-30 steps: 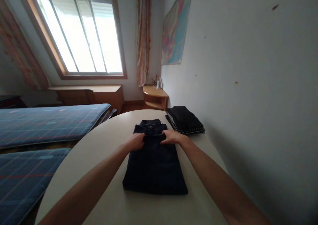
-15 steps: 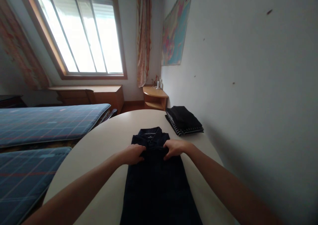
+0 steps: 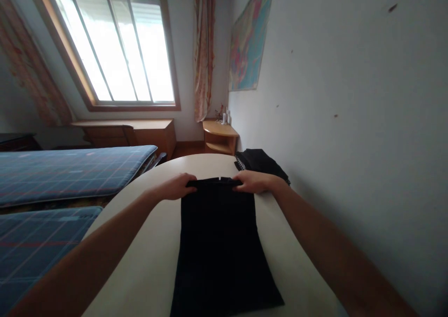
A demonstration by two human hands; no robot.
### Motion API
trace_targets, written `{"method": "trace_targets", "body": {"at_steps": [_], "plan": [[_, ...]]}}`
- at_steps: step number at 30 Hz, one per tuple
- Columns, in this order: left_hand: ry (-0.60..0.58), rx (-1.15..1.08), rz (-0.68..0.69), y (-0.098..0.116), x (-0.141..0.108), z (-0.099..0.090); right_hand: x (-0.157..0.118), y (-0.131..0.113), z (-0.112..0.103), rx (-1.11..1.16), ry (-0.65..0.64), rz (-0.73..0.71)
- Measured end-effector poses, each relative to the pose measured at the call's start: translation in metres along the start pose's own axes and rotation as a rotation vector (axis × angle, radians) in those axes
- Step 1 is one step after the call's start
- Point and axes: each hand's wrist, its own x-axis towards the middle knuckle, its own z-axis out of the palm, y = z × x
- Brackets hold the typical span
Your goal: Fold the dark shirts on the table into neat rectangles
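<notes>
Blue plaid covers the two mattresses [image 3: 70, 174] at your far left, lying at nine and ten o'clock if you take the dark shirt [image 3: 220, 247] as the middle of the dial. Above them, at ten to eleven o'clock, hangs a flowered curtain [image 3: 31, 60], then a bright window [image 3: 115, 46] in a wooden frame, with a desk [image 3: 163, 137] and chair [image 3: 112, 136] below it. Your left hand [image 3: 178, 186] sits at eleven o'clock, thumb and fingers pinched closed on the shirt's far left corner. The shirt is stretched lengthwise over the pale table [image 3: 147, 256], its far edge taut between your hands; you can't tell how much of it touches the tabletop. Straight past it at twelve stand a corner shelf [image 3: 220, 129] and, higher up, a wall map [image 3: 250, 46]. Your right hand [image 3: 255, 181] is at one o'clock, likewise pinched closed, on the far right corner. Just beyond it, also at one, a black pile of clothes [image 3: 264, 160] lies by the white wall [image 3: 350, 167], partly hidden by your hand.
</notes>
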Motion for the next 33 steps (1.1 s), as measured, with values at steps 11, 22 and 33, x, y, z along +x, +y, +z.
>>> {"method": "trace_targets", "body": {"at_steps": [11, 22, 33], "plan": [[0.210, -0.040, -0.070, -0.058, 0.052, 0.024, 0.054, 0.024, -0.010, -0.127, 0.136, 0.081], [0.321, -0.243, -0.248, -0.082, 0.064, 0.068, 0.085, 0.055, 0.035, -0.136, 0.234, 0.140], [0.453, -0.122, -0.383, -0.061, 0.060, 0.097, 0.094, 0.058, 0.072, -0.161, 0.403, 0.267]]}}
